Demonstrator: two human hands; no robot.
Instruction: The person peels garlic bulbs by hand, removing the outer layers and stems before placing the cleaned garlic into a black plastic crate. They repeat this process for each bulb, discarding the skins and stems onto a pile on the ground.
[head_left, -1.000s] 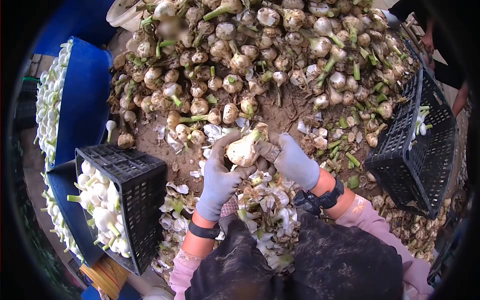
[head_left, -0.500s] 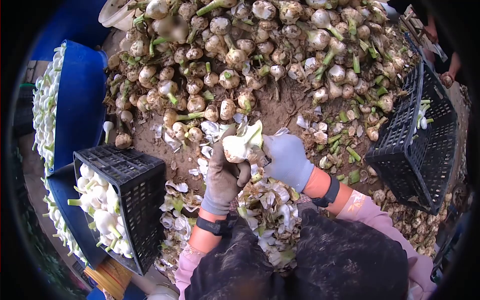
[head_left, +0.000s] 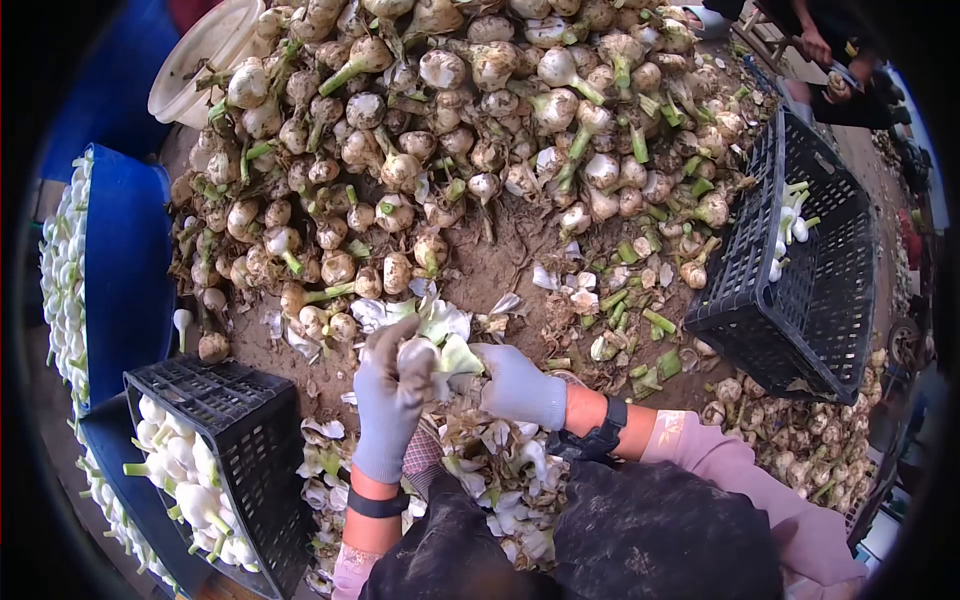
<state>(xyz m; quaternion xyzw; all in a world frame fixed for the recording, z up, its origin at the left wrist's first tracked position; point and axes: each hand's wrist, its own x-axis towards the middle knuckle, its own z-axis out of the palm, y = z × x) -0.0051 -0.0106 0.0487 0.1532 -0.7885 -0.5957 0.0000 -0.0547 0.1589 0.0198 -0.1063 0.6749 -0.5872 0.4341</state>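
In front of my lap, my left hand [head_left: 385, 400], in a soiled grey glove, is wrapped round a garlic bulb [head_left: 416, 357], its fingers covering part of it. A pale green flap of garlic skin [head_left: 460, 358] stands out from the bulb's right side. My right hand [head_left: 522, 387], gloved too, is closed with its fingertips at the end of that flap. Its palm side is hidden. Below both hands, a heap of peeled garlic skins [head_left: 505, 470] lies between my legs.
Unpeeled, muddy garlic [head_left: 400, 170] is piled ahead. A black crate [head_left: 225, 410] of cleaned garlic lies at left, beside a blue tub [head_left: 128, 270] full of more. Another black crate [head_left: 790, 270] with a few bulbs stands at right. Another person's hand [head_left: 816, 46] shows at top right.
The head view has shifted, so the pile and crates sit elsewhere in frame. My left hand has turned, fingers now over the bulb, and the pale skin flap spreads toward my right hand.
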